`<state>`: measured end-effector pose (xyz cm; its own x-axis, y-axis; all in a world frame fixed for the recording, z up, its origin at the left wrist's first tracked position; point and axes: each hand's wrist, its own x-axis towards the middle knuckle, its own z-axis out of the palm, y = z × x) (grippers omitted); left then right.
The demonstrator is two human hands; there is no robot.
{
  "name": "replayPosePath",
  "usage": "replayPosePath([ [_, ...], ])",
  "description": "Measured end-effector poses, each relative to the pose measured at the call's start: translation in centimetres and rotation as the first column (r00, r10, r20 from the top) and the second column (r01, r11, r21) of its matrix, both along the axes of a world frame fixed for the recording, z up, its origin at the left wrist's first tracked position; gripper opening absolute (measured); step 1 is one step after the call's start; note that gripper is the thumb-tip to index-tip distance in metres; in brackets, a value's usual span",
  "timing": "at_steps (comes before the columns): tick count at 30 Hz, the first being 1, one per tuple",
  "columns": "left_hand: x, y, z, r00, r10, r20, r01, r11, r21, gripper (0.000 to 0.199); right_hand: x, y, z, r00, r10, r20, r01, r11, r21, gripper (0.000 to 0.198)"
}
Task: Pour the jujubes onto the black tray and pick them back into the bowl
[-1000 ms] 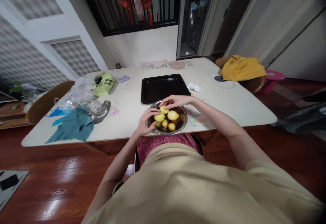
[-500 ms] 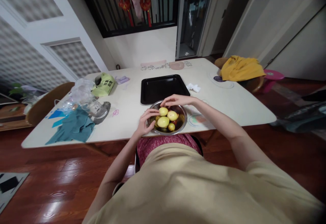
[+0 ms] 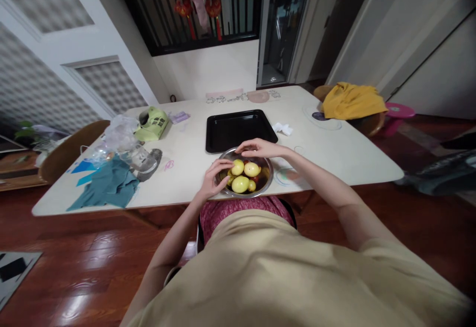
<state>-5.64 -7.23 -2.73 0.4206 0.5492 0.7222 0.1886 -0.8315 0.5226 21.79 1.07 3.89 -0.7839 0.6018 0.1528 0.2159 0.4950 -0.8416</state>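
Note:
A round metal bowl (image 3: 268,181) stands at the near edge of the table, holding several yellow-green fruits (image 3: 240,184) and a few smaller, darker reddish ones. My left hand (image 3: 214,178) reaches over the bowl's left side, thumb apart from the fingers. Its fingertips touch or nearly touch the upper left yellow fruit (image 3: 238,167); I cannot tell which. Over the far side of the bowl arches my right hand (image 3: 260,147), fingers stretched out and slightly bent, grasping nothing that shows. Some of its fingertips are hidden. Just beyond the bowl lies a black baking tray (image 3: 240,131).
On the white table (image 3: 186,178), a teal cloth (image 3: 107,184), clear plastic bags (image 3: 121,131), a glass jug (image 3: 143,161) and a green bag (image 3: 152,124) crowd the left. A crumpled tissue (image 3: 283,129) lies right of the tray. Yellow fabric (image 3: 353,101) covers a chair.
The fruits have shifted a little in the bowl, the front ones most visibly. My right hand has lifted slightly off the fruit; my left hand stays nearly in place.

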Motion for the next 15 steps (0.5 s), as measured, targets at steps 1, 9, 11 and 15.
replayPosePath([
  [1, 0.1, 0.0, 0.0, 1.000, 0.014, 0.006, -0.014, 1.000, -0.002, 0.028, -0.1, -0.6, 0.1, 1.000, -0.008, -0.012, 0.009, 0.997, 0.075, 0.046],
  [9, 0.5, 0.4, -0.6, 0.991, 0.112, 0.078, -0.113, 0.994, -0.001, 0.025, -0.9, -4.7, 0.3, 0.994, 0.107, 0.023, -0.108, 0.918, 0.382, 0.054],
  [11, 0.5, 0.5, -0.7, 0.988, 0.129, 0.088, -0.130, 0.992, -0.001, 0.026, -0.5, -4.7, -0.2, 0.999, 0.027, -0.030, -0.013, 0.917, 0.399, 0.046],
  [15, 0.6, 0.7, -0.9, 0.959, 0.258, 0.118, -0.255, 0.966, -0.038, 0.033, 1.1, -4.8, -1.6, 0.928, -0.288, -0.238, 0.364, 0.840, 0.403, 0.035],
])
